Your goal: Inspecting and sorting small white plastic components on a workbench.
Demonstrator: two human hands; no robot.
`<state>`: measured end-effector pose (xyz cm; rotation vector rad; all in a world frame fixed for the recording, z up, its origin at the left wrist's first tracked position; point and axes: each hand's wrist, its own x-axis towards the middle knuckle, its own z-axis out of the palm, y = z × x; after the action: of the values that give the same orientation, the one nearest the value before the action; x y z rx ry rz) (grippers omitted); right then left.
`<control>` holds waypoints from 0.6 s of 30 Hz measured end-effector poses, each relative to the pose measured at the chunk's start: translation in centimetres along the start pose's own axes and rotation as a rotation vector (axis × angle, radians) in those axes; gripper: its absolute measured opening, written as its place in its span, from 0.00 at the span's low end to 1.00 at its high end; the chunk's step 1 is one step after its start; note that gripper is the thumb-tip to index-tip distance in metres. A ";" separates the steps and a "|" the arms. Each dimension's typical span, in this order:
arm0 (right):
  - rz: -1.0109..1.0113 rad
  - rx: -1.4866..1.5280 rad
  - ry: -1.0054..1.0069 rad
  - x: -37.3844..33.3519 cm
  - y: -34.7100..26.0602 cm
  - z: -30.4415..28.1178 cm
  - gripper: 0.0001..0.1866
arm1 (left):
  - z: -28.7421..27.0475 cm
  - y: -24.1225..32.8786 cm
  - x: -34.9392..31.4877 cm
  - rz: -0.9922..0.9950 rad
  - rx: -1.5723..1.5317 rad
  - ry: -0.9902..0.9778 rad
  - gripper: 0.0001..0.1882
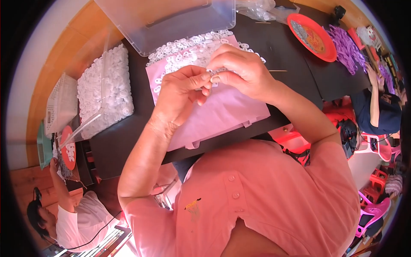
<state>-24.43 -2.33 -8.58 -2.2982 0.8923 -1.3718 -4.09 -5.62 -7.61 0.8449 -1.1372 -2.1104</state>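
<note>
Over the pink cloth bag (227, 107), my two hands meet with their fingertips together. My left hand (182, 88) is closed in a pinch, thumb against the fingers. Thumb and forefinger of my right hand (246, 73) also press together, right beside the left thumb. Whatever they hold is small and mostly covered by the fingers; a bit of white shows near the tips. Just beyond my hands, many small white oval plastic pieces with holes (182, 64) lie spread over the far part of the bag and the dark table (293, 88).
A clear plastic bin (184, 25) stands beyond the pieces. To the left is a clear box heaped with white pieces (107, 85), beside a white basket (62, 103). A red plate (312, 38) and purple strips (346, 49) lie far right. Other people work at both sides.
</note>
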 end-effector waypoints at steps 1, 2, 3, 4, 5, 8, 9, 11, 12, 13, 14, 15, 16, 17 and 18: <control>0.013 0.001 0.000 0.1 0.0 0.0 0.12 | -0.1 0.3 -0.1 0.008 0.060 -0.005 0.08; -0.039 -0.049 0.004 0.4 0.0 0.0 0.12 | 0.2 0.8 -0.3 0.011 0.066 0.013 0.08; -0.090 -0.100 0.007 0.5 0.1 0.2 0.12 | 0.1 0.9 -0.3 0.000 0.061 0.014 0.08; -0.077 -0.083 0.047 0.4 0.1 0.6 0.11 | 0.0 0.8 -0.3 0.002 0.070 0.026 0.08; -0.075 -0.082 0.046 0.5 0.2 0.4 0.11 | -0.1 0.9 -0.2 0.012 0.082 0.039 0.08; 0.015 -0.234 0.010 0.5 0.8 -0.6 0.12 | 0.4 -0.2 -0.2 0.032 0.082 0.126 0.08; 0.103 -0.288 0.025 0.1 1.1 -1.1 0.11 | 0.5 -0.6 -0.2 0.052 0.094 0.174 0.08; 0.166 -0.349 -0.039 -0.3 1.4 -2.6 0.09 | 0.7 -1.5 -0.4 0.073 0.106 0.199 0.07; 0.163 -0.452 -0.126 -0.5 1.7 -3.1 0.07 | 0.7 -2.0 -0.4 0.094 0.121 0.225 0.06; 0.160 -0.553 -0.215 -0.6 1.8 -3.4 0.05 | 0.5 -2.5 -0.4 0.094 0.118 0.225 0.06; 0.163 -0.556 -0.219 -0.7 1.9 -3.3 0.05 | 0.4 -3.0 -0.3 0.117 0.117 0.209 0.05; 0.151 -0.548 -0.272 -0.8 1.9 -3.2 0.05 | 0.3 -3.3 -0.2 0.141 0.116 0.194 0.05; 0.138 -0.539 -0.325 -0.9 1.9 -3.0 0.04 | 0.3 -3.5 -0.2 0.140 0.111 0.192 0.05; 0.139 -0.538 -0.329 -0.9 1.8 -2.7 0.04 | 0.3 -3.6 -0.3 0.139 0.149 0.190 0.04; 0.162 -0.539 -0.385 -0.9 1.5 -2.4 0.04 | 0.3 -3.7 -0.4 0.139 0.187 0.188 0.04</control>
<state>-27.35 -2.80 -8.88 -2.6619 1.3979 -0.6310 -4.86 -3.50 -10.55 0.9971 -1.2665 -1.7920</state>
